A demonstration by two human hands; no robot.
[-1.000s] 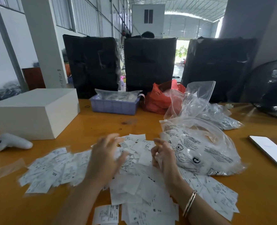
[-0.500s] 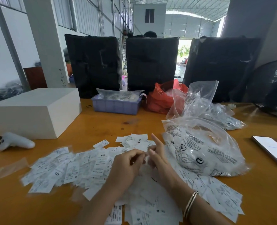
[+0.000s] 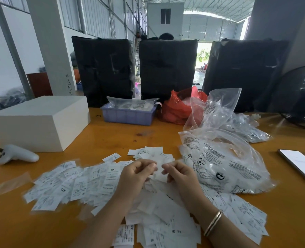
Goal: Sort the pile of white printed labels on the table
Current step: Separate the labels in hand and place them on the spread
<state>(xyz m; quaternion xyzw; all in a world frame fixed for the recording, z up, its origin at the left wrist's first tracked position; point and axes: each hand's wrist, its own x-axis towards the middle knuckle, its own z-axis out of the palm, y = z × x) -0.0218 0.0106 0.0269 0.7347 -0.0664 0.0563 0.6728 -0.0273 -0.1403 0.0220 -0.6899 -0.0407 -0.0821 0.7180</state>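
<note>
- Since half a second ago, the two hands have drawn slightly apart over the middle of the pile; a second ago the left hand was spread open and blurred above the left part of the labels, and now it is curled in close to the right one.
- The pile of small white printed paper labels [image 3: 101, 183] lies scattered over the near part of the orange wooden table [image 3: 112, 138], spreading from the near left, under both hands, to the near right.
- The left hand [image 3: 135, 176] has its fingers curled with the tips pinched together; it seems to hold a label, but blur hides which one.
- The right hand [image 3: 179, 174] is likewise curled, fingertips towards the left hand; whether it pinches a label I cannot tell.
- The labels look feather-light, thin and limp, and they overlap, so they probably cling and slide in clumps; each is best taken at a free edge or corner with thumb and forefinger, lifting one at a time.
- Size marks such as XXL, L, M and S show on some, a likely basis for sorting.
- Just right of the pile sits a clear printed plastic bag [image 3: 225, 163], touching the labels.
- A white game-style controller [image 3: 17, 154] lies at the left, a white rectangular box [image 3: 39, 120] beyond it.
- A phone with a lit screen [image 3: 300, 163] lies at the far right edge.
</note>
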